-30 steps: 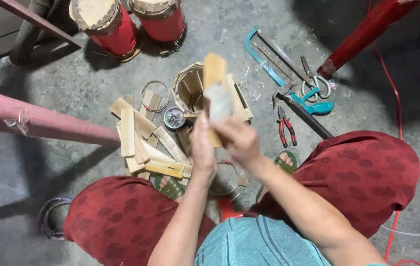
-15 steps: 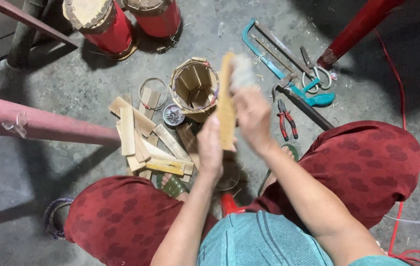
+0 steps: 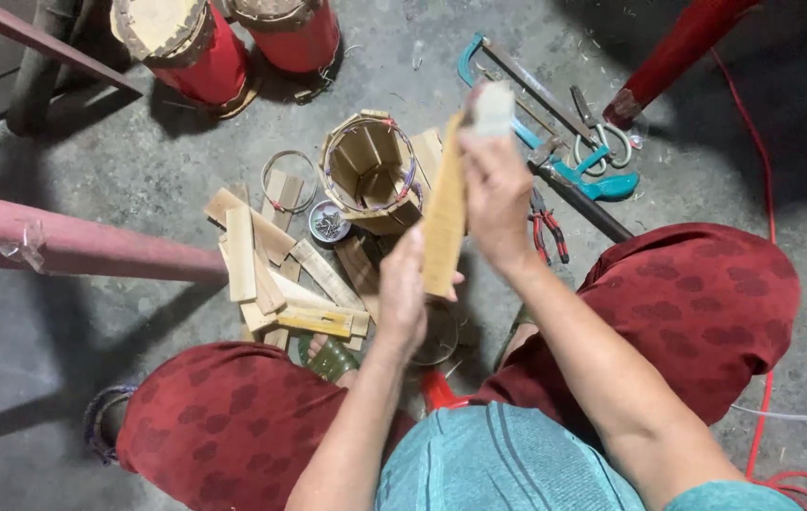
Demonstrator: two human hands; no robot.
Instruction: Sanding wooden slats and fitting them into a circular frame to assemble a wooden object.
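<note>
The wooden slat (image 3: 443, 213) stands nearly upright in front of the person, held above the floor. The left hand (image 3: 403, 293) is closed around its lower end, and the right hand (image 3: 493, 189) is wrapped on a pale sanding block (image 3: 493, 106) pressed against the slat's upper edge.

Just behind the slat sits a half-built wooden bucket (image 3: 370, 170), its staves bound with wire. To the left of the slat lies a loose pile of cut slats (image 3: 271, 270), with a small tin of nails (image 3: 330, 224) between the pile and the bucket. To the right of the slat lie red pliers (image 3: 548, 227), and further right a hacksaw (image 3: 536, 114) and scissors (image 3: 597, 142).

The main risk, judging from the grip, is a slip: the slat is braced only at its bottom end, so a hard rub near the top could twist it out of the left hand and drop it onto the bucket or the tin of nails. The fingers of the right hand lie close along the thin edge, so a skidding block could scrape them or pick up a splinter.
</note>
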